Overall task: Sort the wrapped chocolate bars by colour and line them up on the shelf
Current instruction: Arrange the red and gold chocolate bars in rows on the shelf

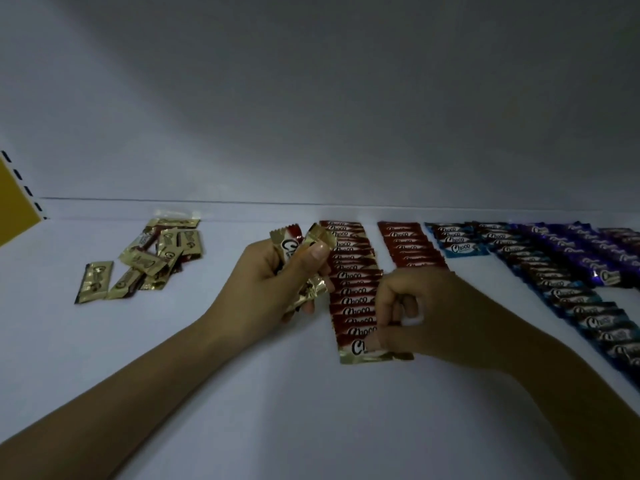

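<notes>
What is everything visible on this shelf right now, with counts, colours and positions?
loose bars: about a dozen, gold, heap at left rear
near row: one, red faces showing, overlapped, centre
front bar: one, gold-edged, that row's nearest end
short red row: one, red, just right of it
light blue row: one, short, rear right
dark blue row: one, long, runs toward right edge
purple rows: at least two, far right
shelf: one, white, beneath everything
yellow panel: one, left edge
held bars: several, gold, in left hand
left hand: one, grips held bars
right hand: one, pinches front bar
</notes>
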